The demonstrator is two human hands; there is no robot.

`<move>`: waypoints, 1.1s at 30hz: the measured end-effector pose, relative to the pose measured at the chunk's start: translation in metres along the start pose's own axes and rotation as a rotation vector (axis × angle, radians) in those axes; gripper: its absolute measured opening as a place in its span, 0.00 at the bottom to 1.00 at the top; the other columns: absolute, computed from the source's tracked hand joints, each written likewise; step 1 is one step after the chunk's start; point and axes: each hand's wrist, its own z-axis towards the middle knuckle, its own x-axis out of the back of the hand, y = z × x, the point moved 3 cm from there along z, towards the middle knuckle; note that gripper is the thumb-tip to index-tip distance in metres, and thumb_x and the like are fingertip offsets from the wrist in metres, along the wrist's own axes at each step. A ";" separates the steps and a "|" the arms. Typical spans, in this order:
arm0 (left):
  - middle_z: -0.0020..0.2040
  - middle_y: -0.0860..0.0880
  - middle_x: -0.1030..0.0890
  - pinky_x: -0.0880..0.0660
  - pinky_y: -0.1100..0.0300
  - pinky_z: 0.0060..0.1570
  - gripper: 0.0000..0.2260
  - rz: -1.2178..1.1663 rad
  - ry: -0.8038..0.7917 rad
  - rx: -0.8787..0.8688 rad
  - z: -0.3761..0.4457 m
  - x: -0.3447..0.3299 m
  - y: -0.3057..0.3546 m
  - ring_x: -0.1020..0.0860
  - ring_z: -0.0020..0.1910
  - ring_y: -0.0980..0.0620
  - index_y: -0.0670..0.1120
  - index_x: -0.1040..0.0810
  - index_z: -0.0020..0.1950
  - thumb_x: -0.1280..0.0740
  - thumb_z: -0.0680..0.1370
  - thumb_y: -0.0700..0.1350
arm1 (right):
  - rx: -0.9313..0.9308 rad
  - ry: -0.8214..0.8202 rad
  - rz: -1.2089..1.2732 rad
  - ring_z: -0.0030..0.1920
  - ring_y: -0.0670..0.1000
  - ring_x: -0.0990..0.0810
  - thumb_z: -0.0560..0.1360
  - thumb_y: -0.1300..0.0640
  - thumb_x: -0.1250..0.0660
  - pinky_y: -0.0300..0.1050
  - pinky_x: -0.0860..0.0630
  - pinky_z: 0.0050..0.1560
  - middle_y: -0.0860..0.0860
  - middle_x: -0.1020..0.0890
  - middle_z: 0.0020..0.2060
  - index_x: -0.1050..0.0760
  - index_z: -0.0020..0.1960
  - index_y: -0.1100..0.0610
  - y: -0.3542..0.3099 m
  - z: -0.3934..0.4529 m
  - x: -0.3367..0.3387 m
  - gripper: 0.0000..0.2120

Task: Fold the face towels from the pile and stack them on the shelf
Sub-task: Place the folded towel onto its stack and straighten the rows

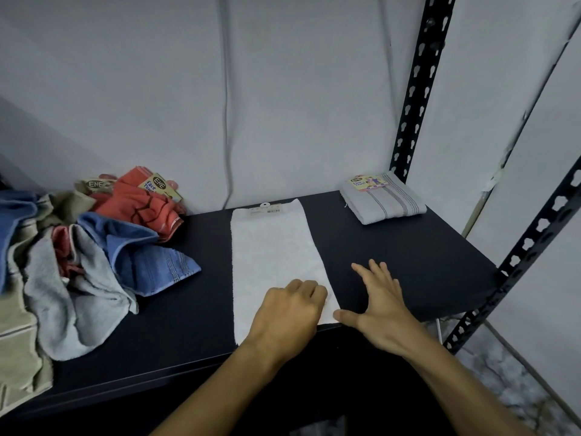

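Now, from the head view, a white face towel point(276, 256) lies as a long strip down the middle of the dark shelf point(408, 262), apparently already folded once lengthwise, its tagged end at the wall and its near end at the shelf's front edge. The left hand point(287, 313) rests knuckles-up on the near end with fingers curled under; whether they pinch the cloth or just press it flat is hard to tell from here. The right hand point(379, 300) lies spread wide on the bare shelf just beside the strip, thumb touching its right edge, likely steadying it for the next fold away from the person. The unfolded pile point(94, 262) sits on the left in blue, grey, red and olive, clear of the working space. At the back right, near the black upright point(418, 89), one folded grey towel point(385, 201) starts the stack. Card tags read "ENE Face Towel"; the white towel's tag shows only a barcode.
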 end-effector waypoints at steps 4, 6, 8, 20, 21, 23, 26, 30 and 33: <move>0.31 0.46 0.25 0.48 0.62 0.24 0.17 0.093 0.162 0.073 0.030 0.016 -0.013 0.29 0.22 0.48 0.42 0.24 0.36 0.20 0.54 0.33 | 0.002 -0.013 0.037 0.75 0.46 0.68 0.72 0.46 0.28 0.47 0.66 0.75 0.49 0.60 0.78 0.54 0.79 0.48 -0.002 -0.004 0.001 0.46; 0.33 0.44 0.23 0.46 0.62 0.23 0.14 0.135 0.272 0.083 0.047 0.028 -0.022 0.28 0.25 0.47 0.39 0.22 0.39 0.25 0.58 0.30 | 0.003 -0.032 0.037 0.75 0.46 0.69 0.71 0.46 0.27 0.46 0.67 0.74 0.49 0.61 0.78 0.55 0.79 0.48 -0.001 -0.007 0.000 0.47; 0.37 0.44 0.21 0.40 0.60 0.22 0.09 0.171 0.365 0.030 0.054 0.035 -0.025 0.25 0.29 0.47 0.39 0.21 0.42 0.32 0.64 0.30 | 0.013 -0.042 0.019 0.75 0.46 0.69 0.70 0.45 0.26 0.45 0.68 0.74 0.48 0.61 0.78 0.56 0.79 0.48 0.000 -0.009 -0.002 0.50; 0.41 0.52 0.19 0.25 0.56 0.27 0.10 -0.124 0.160 -0.142 -0.031 -0.001 0.013 0.21 0.39 0.52 0.46 0.19 0.45 0.36 0.81 0.48 | 0.167 -0.009 0.016 0.75 0.40 0.63 0.71 0.44 0.27 0.43 0.67 0.74 0.43 0.51 0.77 0.39 0.73 0.42 0.008 -0.014 -0.006 0.35; 0.42 0.51 0.19 0.25 0.56 0.28 0.11 -0.120 0.152 -0.147 -0.032 -0.001 0.014 0.21 0.40 0.52 0.46 0.19 0.45 0.37 0.82 0.49 | 0.170 -0.024 0.017 0.75 0.40 0.63 0.71 0.45 0.27 0.42 0.68 0.74 0.43 0.51 0.77 0.39 0.72 0.41 0.008 -0.015 -0.005 0.34; 0.43 0.51 0.19 0.24 0.56 0.30 0.13 -0.119 0.124 -0.138 -0.035 0.001 0.014 0.21 0.42 0.52 0.46 0.19 0.45 0.38 0.82 0.51 | 0.177 -0.059 0.028 0.76 0.39 0.61 0.73 0.49 0.27 0.42 0.67 0.74 0.42 0.48 0.77 0.37 0.71 0.41 0.008 -0.015 0.000 0.31; 0.45 0.50 0.19 0.23 0.55 0.33 0.13 -0.113 0.082 -0.107 -0.039 0.004 0.009 0.21 0.45 0.51 0.46 0.19 0.47 0.38 0.82 0.52 | 0.153 -0.029 0.112 0.76 0.42 0.51 0.75 0.54 0.30 0.43 0.57 0.76 0.42 0.38 0.74 0.32 0.68 0.40 0.009 -0.013 0.010 0.24; 0.49 0.51 0.18 0.21 0.57 0.38 0.13 -0.157 0.078 -0.074 -0.043 0.015 -0.003 0.20 0.47 0.51 0.46 0.18 0.50 0.37 0.81 0.54 | 0.215 0.161 0.155 0.64 0.42 0.29 0.78 0.56 0.34 0.37 0.35 0.65 0.40 0.25 0.61 0.25 0.62 0.46 -0.006 -0.001 0.018 0.14; 0.54 0.54 0.18 0.21 0.59 0.40 0.17 -0.229 0.073 0.154 -0.043 0.023 -0.028 0.20 0.52 0.54 0.49 0.17 0.56 0.41 0.81 0.58 | 0.319 0.203 0.116 0.61 0.44 0.27 0.80 0.58 0.38 0.36 0.34 0.62 0.44 0.25 0.59 0.23 0.62 0.53 -0.028 0.020 0.015 0.12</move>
